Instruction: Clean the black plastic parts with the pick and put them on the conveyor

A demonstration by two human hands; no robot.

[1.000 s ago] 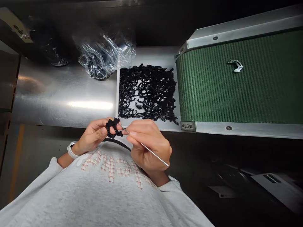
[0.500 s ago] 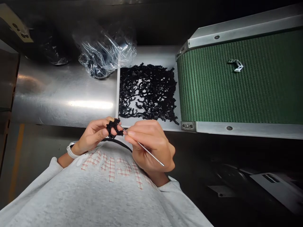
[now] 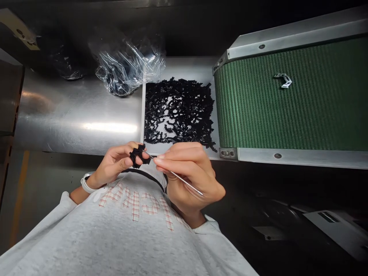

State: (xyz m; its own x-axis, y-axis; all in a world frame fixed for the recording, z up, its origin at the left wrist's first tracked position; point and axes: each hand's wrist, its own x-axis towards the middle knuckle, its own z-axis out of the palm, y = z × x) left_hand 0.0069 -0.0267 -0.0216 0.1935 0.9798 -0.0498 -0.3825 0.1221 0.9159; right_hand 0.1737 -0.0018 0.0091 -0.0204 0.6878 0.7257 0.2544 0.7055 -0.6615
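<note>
My left hand (image 3: 113, 163) pinches a small black moulded plastic piece (image 3: 139, 155) between thumb and fingers. My right hand (image 3: 189, 172) is shut on a thin steel pick (image 3: 186, 183), held like a pen. The pick's tip reaches the black piece, close to my left fingertips, though the exact contact is too small to see. Behind my hands, a white board (image 3: 184, 67) carries a dense spread of black plastic scraps (image 3: 178, 111), and my right fingers overlap its near edge.
A green woven conveyor belt (image 3: 287, 111) in a metal frame runs on the right, bearing a small metal bracket (image 3: 283, 80). A crumpled clear plastic bag (image 3: 126, 65) lies at the far side, beside a stainless steel panel (image 3: 77, 111).
My right hand has swung to the right and slightly up, and the pick now lies flatter. My left hand and the black piece have barely moved.
</note>
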